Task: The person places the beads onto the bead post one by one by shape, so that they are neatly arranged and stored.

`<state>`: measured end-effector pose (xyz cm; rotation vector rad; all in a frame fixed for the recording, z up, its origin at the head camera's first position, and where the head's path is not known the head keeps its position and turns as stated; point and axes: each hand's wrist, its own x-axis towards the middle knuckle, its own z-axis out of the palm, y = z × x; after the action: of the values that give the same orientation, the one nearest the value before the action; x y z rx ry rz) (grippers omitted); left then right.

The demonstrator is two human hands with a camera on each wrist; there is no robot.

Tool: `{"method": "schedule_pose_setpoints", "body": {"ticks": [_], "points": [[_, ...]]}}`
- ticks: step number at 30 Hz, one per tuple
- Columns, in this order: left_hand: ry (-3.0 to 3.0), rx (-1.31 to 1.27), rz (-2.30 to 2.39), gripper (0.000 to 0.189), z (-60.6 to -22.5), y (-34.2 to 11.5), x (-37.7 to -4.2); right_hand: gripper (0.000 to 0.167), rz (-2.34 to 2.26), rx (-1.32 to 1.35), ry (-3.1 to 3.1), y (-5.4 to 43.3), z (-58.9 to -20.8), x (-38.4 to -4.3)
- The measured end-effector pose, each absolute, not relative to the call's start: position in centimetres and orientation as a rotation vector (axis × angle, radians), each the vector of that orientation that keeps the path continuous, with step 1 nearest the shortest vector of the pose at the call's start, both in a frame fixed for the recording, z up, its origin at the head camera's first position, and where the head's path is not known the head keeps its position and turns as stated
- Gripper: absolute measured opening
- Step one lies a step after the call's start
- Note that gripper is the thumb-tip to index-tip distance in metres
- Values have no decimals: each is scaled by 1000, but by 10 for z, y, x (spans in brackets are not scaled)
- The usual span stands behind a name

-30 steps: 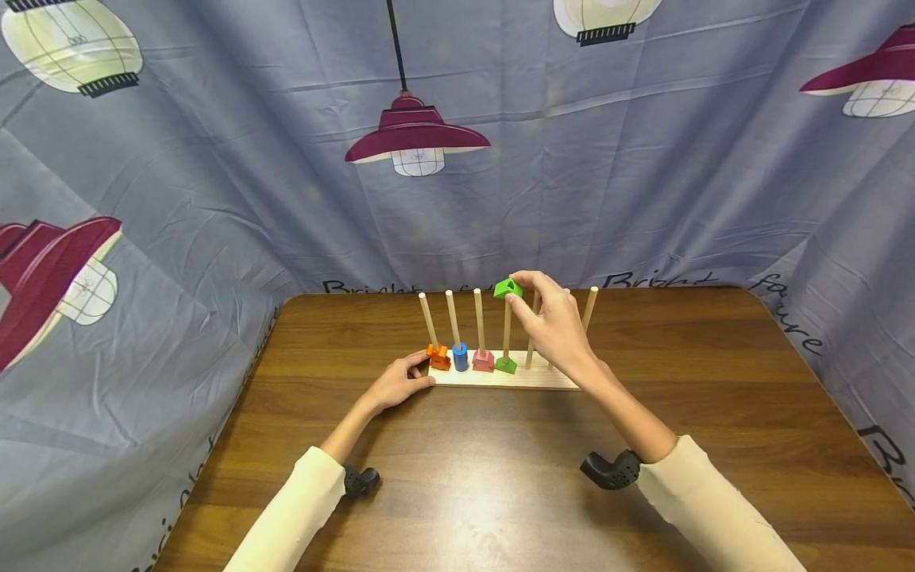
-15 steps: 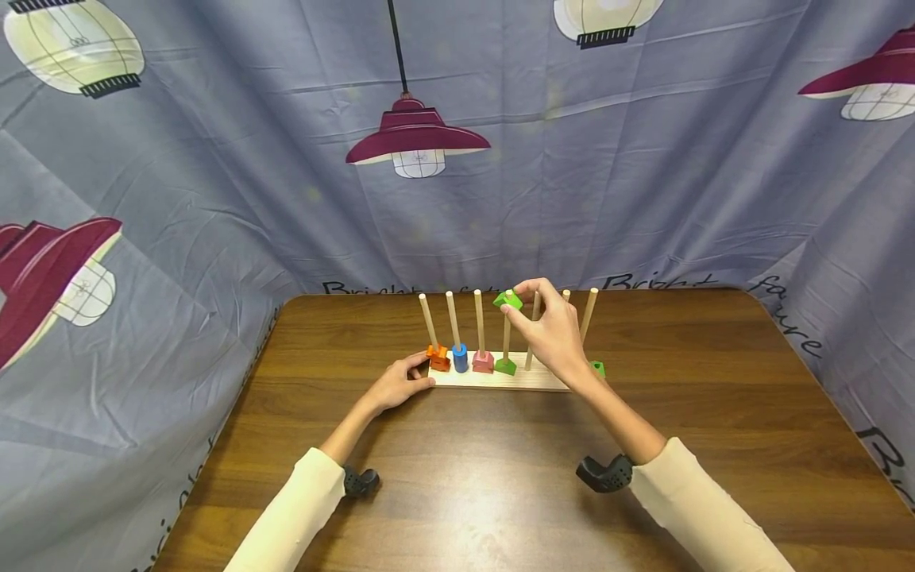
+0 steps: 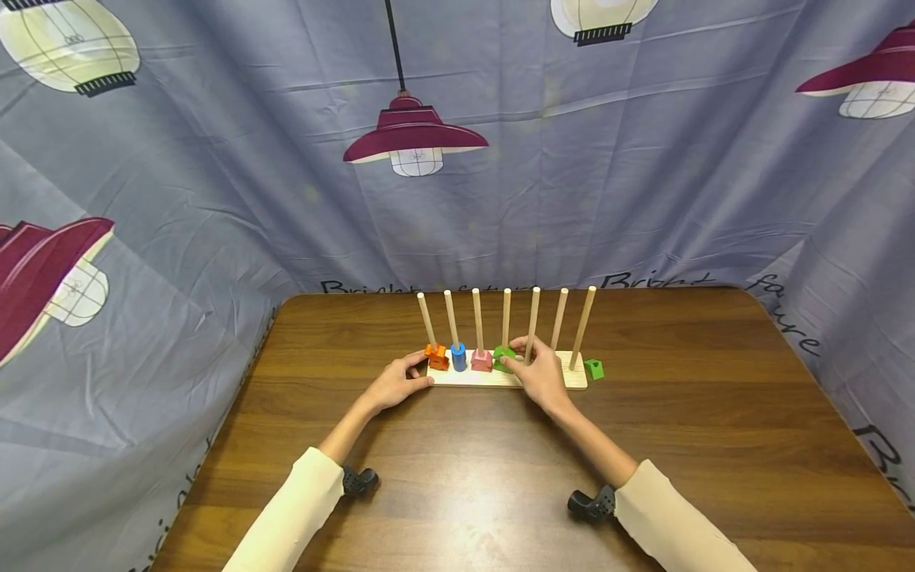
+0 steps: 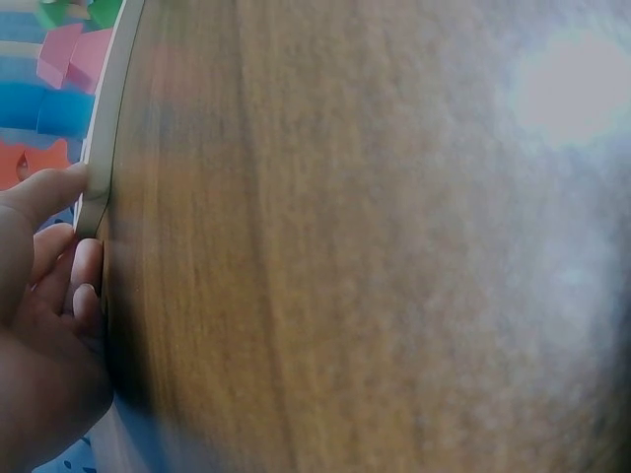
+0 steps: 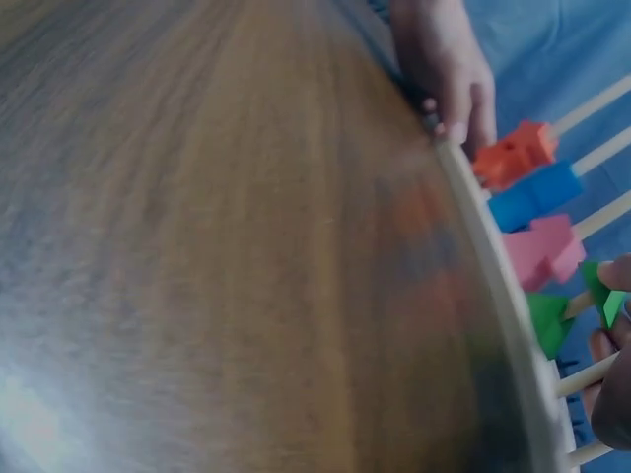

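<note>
A pale wooden peg board [image 3: 472, 380] with several upright dowels lies on the table. My left hand [image 3: 395, 381] grips its left end, thumb at the front edge. My right hand [image 3: 539, 378] pinches a green block [image 5: 603, 296] threaded on the fourth dowel. Below it, a second green block [image 5: 549, 323] sits at the dowel's foot, and the right wrist view shows a small gap between the two. On the first three dowels stand an orange notched block [image 3: 438, 359], a blue cylinder [image 3: 459, 359] and a pink stepped block [image 3: 481, 362].
Another green block [image 3: 594, 369] lies on the table just off the board's right end. The dowels right of my right hand, such as the last dowel [image 3: 583, 326], carry no blocks. A printed curtain [image 3: 457, 214] hangs behind the brown wooden table [image 3: 457, 461].
My right hand has brought the green block from above the fourth dowel onto it and down near its foot. The loose green block on the right has come into view. My left hand stays put.
</note>
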<state>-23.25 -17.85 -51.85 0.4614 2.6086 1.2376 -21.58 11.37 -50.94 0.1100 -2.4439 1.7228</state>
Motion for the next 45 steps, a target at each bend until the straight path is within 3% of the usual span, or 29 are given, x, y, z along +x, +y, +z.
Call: {"method": "schedule_pose_setpoints", "body": {"ticks": [4, 11, 16, 23, 29, 36, 45], "points": [[2613, 462, 1240, 63, -520, -178, -233, 31, 1747, 87, -2476, 116, -517, -213], [2619, 463, 1231, 62, -520, -178, -233, 50, 1697, 226, -2563, 135, -515, -199], [2624, 460, 1228, 62, -520, -179, -235, 39, 1594, 292, -2544, 164, -513, -186], [2606, 469, 1245, 62, -517, -177, -234, 17, 1369, 161, -2412, 214, -512, -177], [2607, 490, 1258, 62, -517, -178, -232, 29, 1263, 30, -2480, 246, -524, -178], [2609, 472, 1254, 62, -517, -179, -231, 43, 1205, -13, -2666, 251, -530, -184], [2605, 452, 1252, 62, -518, -178, -233, 35, 1200, -26, -2667, 238, -530, -193]]}}
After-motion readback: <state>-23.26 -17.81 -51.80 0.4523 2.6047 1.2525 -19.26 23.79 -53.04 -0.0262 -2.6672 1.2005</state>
